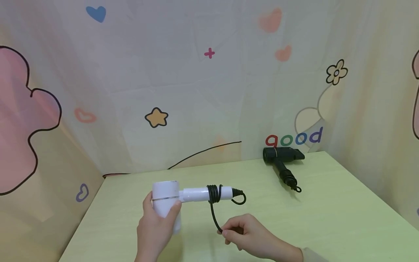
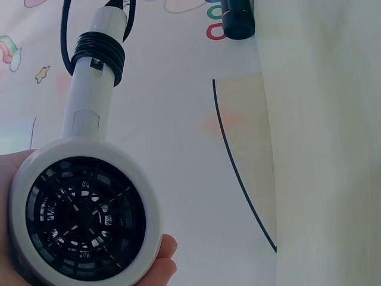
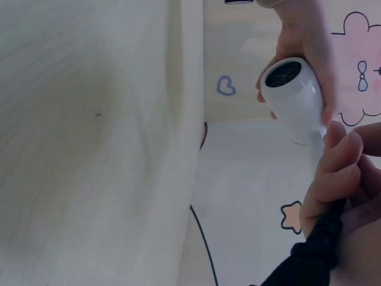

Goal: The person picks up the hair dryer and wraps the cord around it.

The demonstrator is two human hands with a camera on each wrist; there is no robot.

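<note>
My left hand grips a white hair dryer around its barrel, thumb on the near side. The dryer is held up over the table with its handle pointing right. Several turns of black cord wrap the handle, and a small loop sticks out past its end. Below the handle, my right hand pinches the hanging length of cord between thumb and fingers. In the left wrist view the dryer's round dark grille faces the camera. The right wrist view shows my curled fingers below the dryer.
A black hair dryer lies at the table's back right, its cord wound around the handle. The pale green table meets a printed curtain with hearts, a star and the word "good" behind and at the sides.
</note>
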